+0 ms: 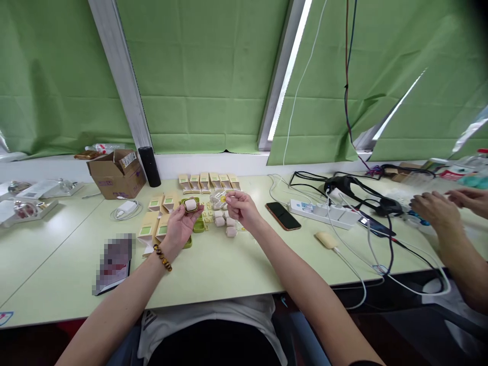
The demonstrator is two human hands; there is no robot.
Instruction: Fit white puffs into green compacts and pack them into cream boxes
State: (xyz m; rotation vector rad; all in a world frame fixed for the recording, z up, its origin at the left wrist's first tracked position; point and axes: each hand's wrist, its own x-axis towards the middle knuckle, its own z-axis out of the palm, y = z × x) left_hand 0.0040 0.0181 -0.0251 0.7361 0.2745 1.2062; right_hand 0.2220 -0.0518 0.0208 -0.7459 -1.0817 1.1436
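My left hand (180,222) is palm up with its fingers curled round a small green tray holding a white block (190,204). My right hand (239,205) is pinched shut on a small clear wrapper with a yellow spot (221,199), just right of the tray. Below and between the hands, several pale pink-white blocks (224,223) and more green trays (199,226) lie on the table. Small tan boxes with green labels stand in a row (208,181) behind and in a cluster (156,218) to the left.
A cardboard box (116,175) and black cylinder (149,166) stand at the back left. A phone (282,215), power strip (324,212), tangled cables (377,223) and a yellow bar (326,239) lie right. Another person's hands (438,208) work at the far right.
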